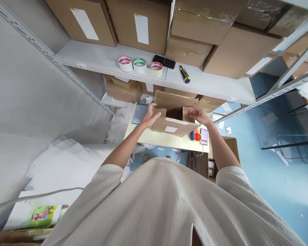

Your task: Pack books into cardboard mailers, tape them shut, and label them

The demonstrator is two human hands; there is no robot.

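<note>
An open cardboard box [178,128] stands on a pale yellow table [146,137], with its long flaps raised. My left hand [149,119] grips its left end, thumb towards the front and fingers at the far corner. At the other end, my right hand [199,116] has its fingers curled on the right end flap [187,114]. The box's inside is dark, and its contents cannot be made out. A white label [171,129] is on the front side. Just right of the box lie a red and blue tape dispenser [195,135] and a lit phone [204,136] with a cable.
Above the table, a grey shelf [149,75] carries tape rolls [125,63], a black phone-like object [164,62], a yellow and black utility knife [184,74] and large cartons [141,24]. A blue-edged clear folder [140,113] lies left of the box. White sheets [66,164] are heaped at left.
</note>
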